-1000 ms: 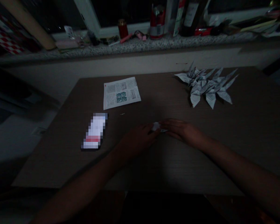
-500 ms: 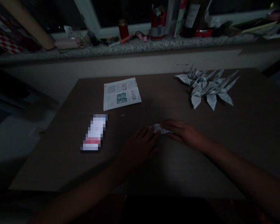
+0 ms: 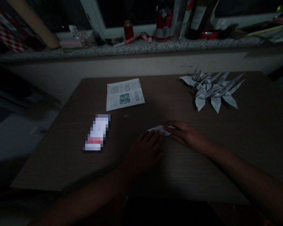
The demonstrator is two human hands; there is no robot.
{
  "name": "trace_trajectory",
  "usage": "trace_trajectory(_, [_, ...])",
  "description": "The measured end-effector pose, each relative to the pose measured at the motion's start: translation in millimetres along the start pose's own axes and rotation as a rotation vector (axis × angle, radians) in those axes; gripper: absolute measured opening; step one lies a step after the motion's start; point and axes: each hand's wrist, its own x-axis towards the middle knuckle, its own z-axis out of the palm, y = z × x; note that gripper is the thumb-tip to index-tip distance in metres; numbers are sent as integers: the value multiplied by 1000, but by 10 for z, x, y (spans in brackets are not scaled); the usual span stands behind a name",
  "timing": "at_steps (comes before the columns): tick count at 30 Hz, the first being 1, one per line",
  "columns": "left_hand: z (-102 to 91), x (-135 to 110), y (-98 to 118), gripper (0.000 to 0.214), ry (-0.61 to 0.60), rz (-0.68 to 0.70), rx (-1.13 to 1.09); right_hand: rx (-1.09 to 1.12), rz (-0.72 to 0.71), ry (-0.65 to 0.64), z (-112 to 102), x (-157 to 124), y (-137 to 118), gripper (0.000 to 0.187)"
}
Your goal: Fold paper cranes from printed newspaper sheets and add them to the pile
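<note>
A small folded piece of printed paper (image 3: 158,129) lies flat on the brown table (image 3: 250,131), near its middle. My left hand (image 3: 145,150) rests palm down below it, fingers stretched out with the tips pressing on the paper's near edge. My right hand (image 3: 182,133) lies flat at the paper's right end, fingers extended over it. Part of the paper is hidden under both hands. The scene is dim.
A printed sheet (image 3: 124,94) lies at the back left of the table and a blurred rectangular object (image 3: 97,132) to the left. Several folded paper cranes (image 3: 212,89) are heaped at the back right. A cluttered stone ledge (image 3: 141,45) with cans and bottles runs behind.
My left hand has slid back toward me and spread flat, uncovering more of the folded paper, which now lies flatter and wider on the table. My right hand stayed nearly in place.
</note>
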Motion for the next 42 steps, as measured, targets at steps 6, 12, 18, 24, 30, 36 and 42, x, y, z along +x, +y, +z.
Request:
trace_trajectory(6, [-20, 23, 1, 59, 22, -9, 8, -4, 19, -18, -40, 13, -50, 38])
trace_trajectory(12, [-22, 49, -25, 55, 21, 11, 34, 104, 52, 8, -57, 64, -73, 34])
trace_trajectory(18, [-22, 84, -17, 56, 31, 13, 45, 169, 59, 35, -48, 99, -51, 30])
trace_trajectory(24, [-62, 115, 1, 56, 27, 8, 16, 135, 47, 27, -52, 88, -43, 31])
trace_trajectory(30, [-72, 117, -33, 56, 35, -6, -38, 75, 25, 19, -11, 51, -34, 37])
trace_trajectory(36, [-88, 131, -66, 53, 34, -20, -54, 38, 31, 11, 29, 12, -31, 42])
trace_trajectory(42, [-89, 166, -81, 48, 44, -29, -78, 123, 44, -2, 5, 27, -40, 44])
